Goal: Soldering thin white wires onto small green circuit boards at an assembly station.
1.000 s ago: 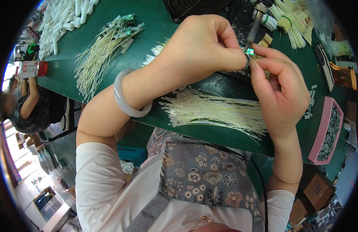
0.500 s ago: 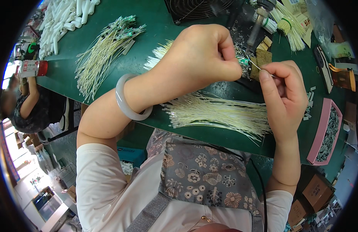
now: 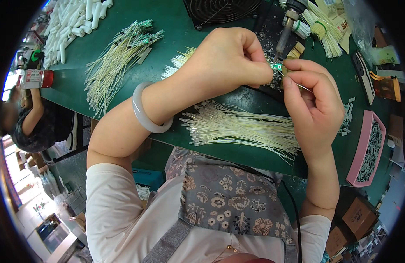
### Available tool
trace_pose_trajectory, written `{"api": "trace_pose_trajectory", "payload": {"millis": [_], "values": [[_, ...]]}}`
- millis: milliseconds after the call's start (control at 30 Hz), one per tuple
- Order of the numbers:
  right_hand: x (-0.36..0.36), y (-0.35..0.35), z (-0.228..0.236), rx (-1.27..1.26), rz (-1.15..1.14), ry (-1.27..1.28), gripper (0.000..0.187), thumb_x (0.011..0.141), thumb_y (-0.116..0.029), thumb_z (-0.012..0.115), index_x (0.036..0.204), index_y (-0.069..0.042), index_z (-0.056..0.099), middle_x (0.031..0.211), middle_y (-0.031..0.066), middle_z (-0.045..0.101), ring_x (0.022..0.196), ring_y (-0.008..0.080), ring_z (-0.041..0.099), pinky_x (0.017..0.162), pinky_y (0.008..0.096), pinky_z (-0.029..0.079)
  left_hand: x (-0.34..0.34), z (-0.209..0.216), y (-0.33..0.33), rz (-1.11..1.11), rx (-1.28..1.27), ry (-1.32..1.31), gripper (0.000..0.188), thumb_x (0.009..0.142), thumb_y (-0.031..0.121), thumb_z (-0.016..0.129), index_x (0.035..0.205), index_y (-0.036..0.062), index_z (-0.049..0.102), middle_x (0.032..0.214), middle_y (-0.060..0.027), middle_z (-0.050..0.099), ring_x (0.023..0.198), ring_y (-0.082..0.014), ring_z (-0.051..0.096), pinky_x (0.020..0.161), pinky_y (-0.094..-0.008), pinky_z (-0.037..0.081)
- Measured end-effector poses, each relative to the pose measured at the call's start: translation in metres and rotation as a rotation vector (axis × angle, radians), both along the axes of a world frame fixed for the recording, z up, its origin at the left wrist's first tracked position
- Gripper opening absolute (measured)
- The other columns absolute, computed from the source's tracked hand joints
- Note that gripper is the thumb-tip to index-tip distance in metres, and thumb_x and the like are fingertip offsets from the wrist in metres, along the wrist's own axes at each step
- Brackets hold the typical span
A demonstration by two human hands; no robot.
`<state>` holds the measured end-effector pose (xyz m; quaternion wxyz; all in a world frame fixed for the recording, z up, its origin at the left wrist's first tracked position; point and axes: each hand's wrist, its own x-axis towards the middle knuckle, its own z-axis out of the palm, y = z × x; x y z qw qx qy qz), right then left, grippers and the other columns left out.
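A small green circuit board [image 3: 277, 67] sits at the fingertips of my left hand [image 3: 237, 59], which is closed in a pinch. My right hand [image 3: 316, 94] grips a thin wire [image 3: 302, 87] between thumb and fingers, its fingertips right beside the board. The metal tip of a soldering iron [image 3: 283, 41] points down just above the board; contact between them cannot be made out. Below both hands lies a wide bundle of pale yellow and white wires [image 3: 242, 127]. Part of another wire bundle [image 3: 178, 63] shows behind my left forearm.
Wires with green boards [image 3: 115, 61] lie at left, near white tubes [image 3: 75, 26]. A black fan [image 3: 222, 11] stands at the back. To the right are a pink tray [image 3: 355, 168] of small parts, a phone [image 3: 363, 76] and tied wires [image 3: 327, 37]. A person [image 3: 34, 122] sits far left.
My right hand has shifted left and slightly up, bringing its fingertips and the wire close against the board. My left hand has barely moved.
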<state>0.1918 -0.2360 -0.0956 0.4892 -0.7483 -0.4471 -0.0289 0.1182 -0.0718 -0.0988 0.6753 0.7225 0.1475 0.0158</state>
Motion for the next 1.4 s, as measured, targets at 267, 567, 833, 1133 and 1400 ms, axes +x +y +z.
{"api": "trace_pose_trajectory", "payload": {"millis": [267, 567, 833, 1133, 1400], "values": [[0.003, 0.005, 0.001, 0.022, 0.012, -0.187, 0.010, 0.069, 0.003, 0.067, 0.076, -0.001, 0.060, 0.083, 0.0094, 0.065, 0.069, 0.0177, 0.061, 0.057, 0.0248, 0.048, 0.002, 0.004, 0.001, 0.008, -0.018, 0.003, 0.013, 0.067, 0.004, 0.061, 0.075, -0.0023, 0.053, 0.075, -0.0079, 0.058, 0.062, -0.0106, 0.057, 0.058, -0.0212, 0.048], [0.003, 0.005, 0.001, 0.027, 0.011, -0.203, 0.011, 0.068, 0.002, 0.068, 0.076, -0.001, 0.062, 0.082, 0.0091, 0.065, 0.070, 0.0181, 0.062, 0.058, 0.0249, 0.049, 0.001, 0.007, 0.001, 0.014, -0.008, -0.002, 0.012, 0.067, 0.004, 0.060, 0.074, -0.0020, 0.053, 0.076, -0.0077, 0.058, 0.062, -0.0107, 0.056, 0.058, -0.0219, 0.048], [0.004, 0.005, 0.002, 0.028, 0.009, -0.212, 0.011, 0.068, 0.002, 0.068, 0.077, -0.001, 0.062, 0.082, 0.0095, 0.065, 0.070, 0.0196, 0.062, 0.059, 0.0265, 0.049, 0.002, 0.008, 0.000, 0.026, 0.033, -0.013, 0.012, 0.066, 0.004, 0.061, 0.074, -0.0027, 0.054, 0.074, -0.0080, 0.058, 0.061, -0.0107, 0.056, 0.057, -0.0214, 0.048], [0.010, -0.005, 0.004, 0.071, 0.048, 0.137, 0.010, 0.071, 0.005, 0.067, 0.077, 0.000, 0.061, 0.076, -0.0001, 0.056, 0.056, 0.0013, 0.041, 0.047, 0.0155, 0.032, -0.004, 0.001, -0.003, 0.019, 0.327, -0.068, 0.011, 0.067, 0.002, 0.065, 0.070, 0.0007, 0.055, 0.067, 0.0020, 0.056, 0.060, -0.0003, 0.049, 0.052, -0.0155, 0.040], [0.002, -0.018, 0.002, -0.158, -0.027, 0.262, 0.011, 0.073, 0.002, 0.068, 0.078, -0.002, 0.058, 0.061, -0.0026, 0.049, 0.054, 0.0030, 0.039, 0.049, 0.0176, 0.034, -0.021, -0.001, -0.014, -0.003, 0.438, -0.123, 0.011, 0.066, -0.001, 0.064, 0.066, 0.0009, 0.053, 0.068, -0.0001, 0.058, 0.059, -0.0010, 0.049, 0.051, -0.0170, 0.041]]}}
